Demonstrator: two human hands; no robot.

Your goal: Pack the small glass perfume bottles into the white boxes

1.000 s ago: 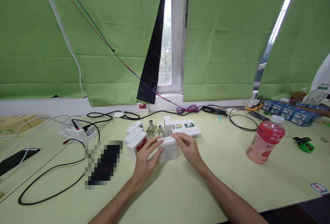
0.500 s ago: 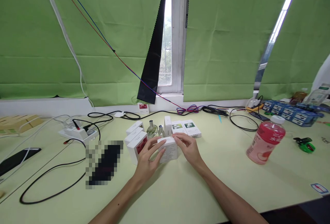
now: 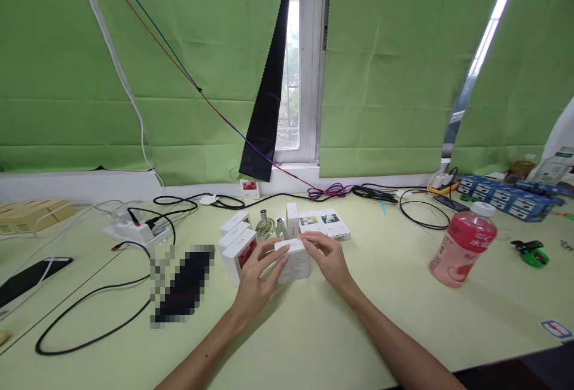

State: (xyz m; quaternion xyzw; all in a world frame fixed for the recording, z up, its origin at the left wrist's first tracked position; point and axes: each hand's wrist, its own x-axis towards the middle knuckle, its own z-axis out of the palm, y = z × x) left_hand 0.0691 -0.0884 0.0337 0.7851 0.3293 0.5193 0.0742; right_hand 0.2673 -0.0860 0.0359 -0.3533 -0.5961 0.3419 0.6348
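Note:
A small white box (image 3: 295, 263) with fine print on its near side stands upright on the table. My left hand (image 3: 258, 276) grips its left side, with fingers on the top edge and thumb against the near face. At the top right edge, my right hand (image 3: 329, 256) pinches the box between thumb and fingers. Several white boxes with red pictures (image 3: 239, 252) stand just left of it. Behind it are two glass bottles, a round one (image 3: 265, 225) and a slimmer one (image 3: 280, 229), and a narrow white box (image 3: 292, 219). Flat boxes with white-flower pictures (image 3: 332, 224) lie to the right.
A pink drink bottle (image 3: 463, 246) stands on the right, near green-and-black clips (image 3: 530, 252) and blue boxes (image 3: 531, 204). On the left are a power strip (image 3: 134, 229), a looped black cable (image 3: 89, 289) and a phone (image 3: 33, 276). Coiled wires (image 3: 329, 189) run along the back.
The whole view has shifted very slightly. Both hands keep the same hold on the white box, and nothing else visibly moves.

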